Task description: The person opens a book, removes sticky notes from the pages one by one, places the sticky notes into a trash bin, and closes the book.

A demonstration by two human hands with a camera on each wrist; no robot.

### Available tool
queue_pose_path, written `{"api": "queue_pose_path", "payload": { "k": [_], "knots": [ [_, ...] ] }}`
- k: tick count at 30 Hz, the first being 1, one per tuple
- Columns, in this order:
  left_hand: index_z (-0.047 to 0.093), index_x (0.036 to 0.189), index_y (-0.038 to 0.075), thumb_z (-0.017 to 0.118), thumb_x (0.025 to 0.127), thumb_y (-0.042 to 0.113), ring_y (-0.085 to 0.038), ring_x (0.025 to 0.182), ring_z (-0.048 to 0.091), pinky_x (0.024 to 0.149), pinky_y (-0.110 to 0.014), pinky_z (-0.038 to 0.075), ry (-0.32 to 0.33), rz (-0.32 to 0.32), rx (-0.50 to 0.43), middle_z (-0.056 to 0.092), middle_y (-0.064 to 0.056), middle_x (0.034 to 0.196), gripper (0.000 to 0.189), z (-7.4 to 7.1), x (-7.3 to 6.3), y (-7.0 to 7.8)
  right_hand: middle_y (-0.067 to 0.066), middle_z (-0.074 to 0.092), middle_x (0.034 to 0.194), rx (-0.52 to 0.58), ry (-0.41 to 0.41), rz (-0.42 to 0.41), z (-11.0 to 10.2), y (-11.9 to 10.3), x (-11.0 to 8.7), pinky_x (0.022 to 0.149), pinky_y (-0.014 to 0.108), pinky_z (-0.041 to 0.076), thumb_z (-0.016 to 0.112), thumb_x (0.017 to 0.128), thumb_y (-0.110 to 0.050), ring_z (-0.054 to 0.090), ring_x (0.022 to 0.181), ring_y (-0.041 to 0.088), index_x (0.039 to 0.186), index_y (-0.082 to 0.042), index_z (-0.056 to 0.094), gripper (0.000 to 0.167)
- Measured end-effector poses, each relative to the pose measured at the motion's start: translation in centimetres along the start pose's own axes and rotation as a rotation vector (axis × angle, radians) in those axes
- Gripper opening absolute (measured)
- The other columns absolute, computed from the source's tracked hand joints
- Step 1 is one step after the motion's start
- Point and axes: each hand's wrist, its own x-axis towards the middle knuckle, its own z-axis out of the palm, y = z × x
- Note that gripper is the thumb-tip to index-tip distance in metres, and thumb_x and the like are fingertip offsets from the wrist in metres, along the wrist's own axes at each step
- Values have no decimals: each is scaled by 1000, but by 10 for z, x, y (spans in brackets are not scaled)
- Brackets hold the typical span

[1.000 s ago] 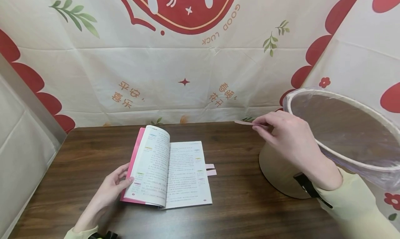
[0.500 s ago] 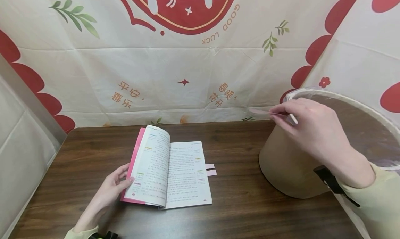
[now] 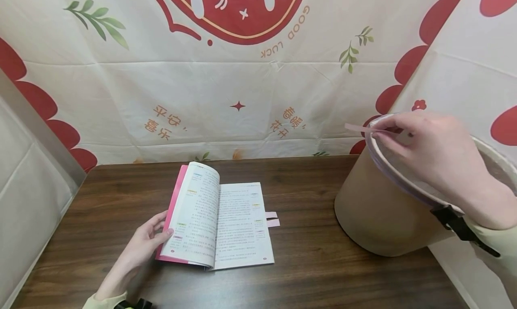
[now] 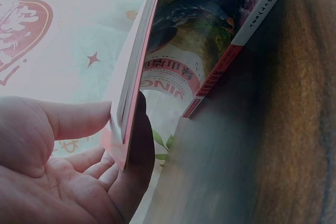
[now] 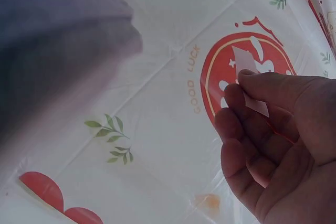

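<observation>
An open book point(image 3: 242, 228) with printed pages and a pink cover lies on the table. My left hand point(image 3: 141, 246) holds its raised left half at the edge; in the left wrist view the thumb point(image 4: 79, 120) lies on the page side with fingers behind the cover. Two pale pink paper tabs point(image 3: 272, 222) stick out from the right page edge. My right hand point(image 3: 440, 152) pinches a pale pink paper strip point(image 5: 243, 59) between thumb and fingertips, over the rim of the beige bin point(image 3: 387, 219).
The bin stands at the table's right, its rim point(image 3: 377, 154) wrapped in clear plastic. A printed cloth point(image 3: 242, 84) hangs behind the dark wooden table point(image 3: 307, 273). A pale padded panel point(image 3: 28, 187) borders the left.
My right hand has moved right and up with the paper strip, from beside the bin to over its rim. The left hand and book have stayed put.
</observation>
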Motion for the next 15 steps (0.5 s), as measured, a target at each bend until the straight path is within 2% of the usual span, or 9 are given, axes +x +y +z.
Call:
{"api": "queue_pose_path", "payload": {
  "k": [3, 4, 7, 10, 14, 15],
  "knots": [
    [30, 161, -2, 65, 104, 16, -11, 97, 71, 78, -25, 60, 0, 2, 5, 63, -27, 141, 69, 0, 0, 0, 2, 80, 86, 0, 10, 5, -6, 3, 1, 65, 12, 36, 83, 85, -13, 36, 74, -31, 96, -25, 83, 16],
    [29, 161, -2, 64, 104, 16, -11, 97, 71, 78, -25, 60, -1, 3, 6, 62, -27, 141, 69, 0, 0, 1, -8, 79, 84, 1, 21, -6, -7, 4, 2, 65, 12, 36, 84, 84, -10, 36, 74, -31, 96, -23, 83, 18],
    [29, 161, -2, 64, 104, 16, -10, 97, 71, 78, -25, 60, -1, 6, 6, 62, -27, 141, 69, 0, 0, 0, -9, 74, 77, -31, 50, -31, -12, 5, 3, 59, 14, 34, 85, 80, -7, 31, 70, -32, 95, -18, 83, 19],
    [29, 161, -3, 64, 104, 16, -10, 97, 71, 78, -25, 60, -2, 7, 5, 62, -27, 141, 69, 0, -1, 1, -40, 60, 75, -43, 56, -25, -16, 7, 4, 59, 9, 30, 85, 80, -7, 31, 69, -33, 94, -19, 83, 18],
    [29, 161, -3, 64, 104, 15, -10, 97, 71, 78, -25, 60, -2, 7, 3, 62, -27, 141, 69, 0, -1, 1, -39, 65, 77, -67, 42, 5, -24, 7, 6, 61, 6, 28, 83, 83, -10, 29, 73, -37, 94, -19, 83, 15],
    [29, 161, -3, 64, 104, 16, -10, 97, 71, 78, -25, 61, -3, 7, 3, 62, -27, 141, 69, 0, 0, 1, -29, 71, 79, -78, 31, 18, -26, 7, 6, 61, 7, 28, 83, 84, -11, 28, 74, -38, 96, -18, 83, 14]
  ]
}}
